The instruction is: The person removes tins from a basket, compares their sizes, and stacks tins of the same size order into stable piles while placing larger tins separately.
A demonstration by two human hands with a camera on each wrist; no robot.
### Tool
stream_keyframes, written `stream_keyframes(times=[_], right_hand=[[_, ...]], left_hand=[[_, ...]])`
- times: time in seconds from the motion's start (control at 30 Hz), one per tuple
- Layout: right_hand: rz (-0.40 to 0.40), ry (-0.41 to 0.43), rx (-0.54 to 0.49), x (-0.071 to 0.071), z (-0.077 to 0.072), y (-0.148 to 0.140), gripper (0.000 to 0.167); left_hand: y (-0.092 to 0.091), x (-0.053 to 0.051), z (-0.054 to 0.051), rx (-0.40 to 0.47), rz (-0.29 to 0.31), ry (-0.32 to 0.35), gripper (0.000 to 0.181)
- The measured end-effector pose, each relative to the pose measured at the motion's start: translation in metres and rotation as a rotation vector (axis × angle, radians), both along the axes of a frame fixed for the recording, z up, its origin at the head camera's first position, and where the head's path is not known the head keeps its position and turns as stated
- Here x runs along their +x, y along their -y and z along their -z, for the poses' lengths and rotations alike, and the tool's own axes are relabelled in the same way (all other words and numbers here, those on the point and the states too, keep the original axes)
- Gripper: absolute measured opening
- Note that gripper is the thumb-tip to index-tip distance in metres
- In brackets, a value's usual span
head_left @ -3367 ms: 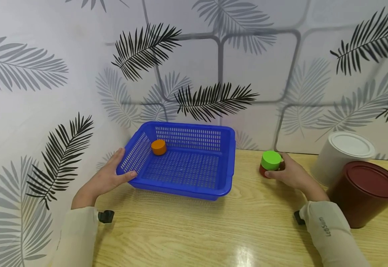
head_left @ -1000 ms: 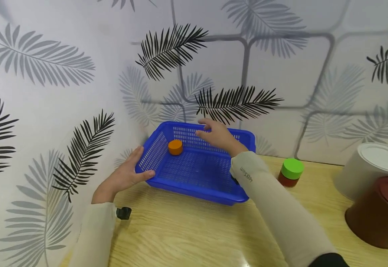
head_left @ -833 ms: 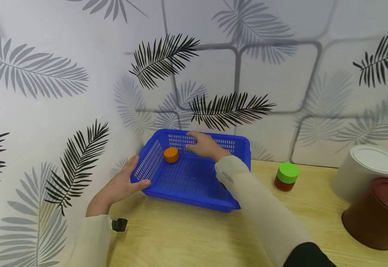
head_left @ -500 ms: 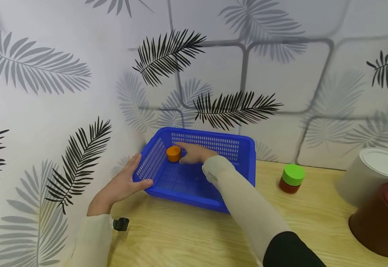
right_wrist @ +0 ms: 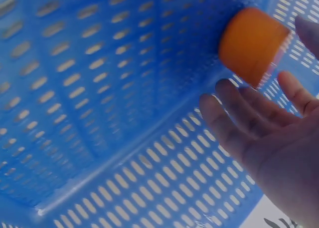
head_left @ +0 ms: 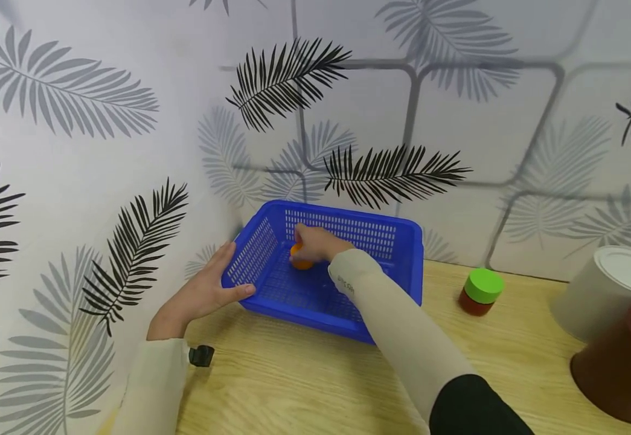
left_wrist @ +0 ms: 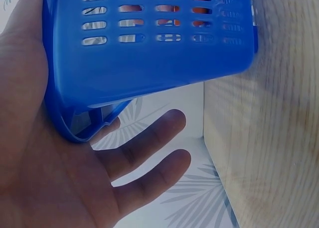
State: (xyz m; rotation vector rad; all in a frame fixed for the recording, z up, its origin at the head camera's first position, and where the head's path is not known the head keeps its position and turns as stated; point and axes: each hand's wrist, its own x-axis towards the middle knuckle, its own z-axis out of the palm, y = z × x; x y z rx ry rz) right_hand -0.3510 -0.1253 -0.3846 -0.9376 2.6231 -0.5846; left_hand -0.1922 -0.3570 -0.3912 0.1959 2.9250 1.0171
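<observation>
A blue slatted plastic basket [head_left: 315, 314] stands on the table by the wall. My left hand [head_left: 201, 296] rests at its left near corner, thumb over the front rim and fingers straight along the outside. In the left wrist view, the left hand [left_wrist: 60, 163] has the rim at its palm and two fingers extended free below. Inside the basket, my right hand [head_left: 317, 243] pinches a short orange cylinder [head_left: 301, 260], mostly covered in the head view. The right wrist view shows the orange cylinder [right_wrist: 251, 46] tilted near the thumb and index finger of the right hand [right_wrist: 279, 138].
A small green-topped, dark red round stack [head_left: 480, 291] stands right of the basket. Further right are a white tub [head_left: 608, 290] and a dark brown tub [head_left: 619, 362], cut by the frame edge. A patterned wall [head_left: 402, 121] rises behind the wooden table [head_left: 293, 374].
My right hand has left the green-and-red stack, reached into the basket and taken hold of the orange cylinder, which has shifted slightly right and nearer. The left hand stays on the basket.
</observation>
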Motion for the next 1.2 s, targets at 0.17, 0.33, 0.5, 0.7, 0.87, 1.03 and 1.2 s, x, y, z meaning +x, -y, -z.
stream_keyframes(times=[0.17, 0.33, 0.5, 0.7, 0.87, 1.03, 1.2], right_hand=[[0.004, 0.024, 0.016, -0.001, 0.002, -0.005, 0.039], [-0.025, -0.021, -0.002, 0.0, -0.002, -0.011, 0.033], [-0.017, -0.017, -0.076, 0.004, -0.015, -0.019, 0.037], [0.053, 0.035, -0.202, 0.01, -0.038, -0.028, 0.063], [0.068, 0.023, -0.315, 0.016, -0.057, -0.042, 0.052], [0.097, -0.007, -0.363, 0.027, -0.074, -0.065, 0.059], [0.167, -0.013, -0.391, 0.031, -0.074, -0.097, 0.067]], left_hand=[[-0.002, -0.002, 0.0, 0.001, 0.011, -0.003, 0.111], [-0.004, -0.004, 0.0, 0.0, 0.011, 0.005, 0.112], [-0.003, -0.004, -0.002, -0.001, 0.019, -0.004, 0.111], [-0.001, -0.003, -0.003, -0.018, 0.029, -0.024, 0.111], [0.002, -0.003, -0.002, -0.014, 0.03, -0.023, 0.111], [0.002, -0.003, -0.003, -0.016, 0.041, -0.032, 0.11], [0.001, -0.005, 0.0, -0.01, 0.055, -0.041, 0.11]])
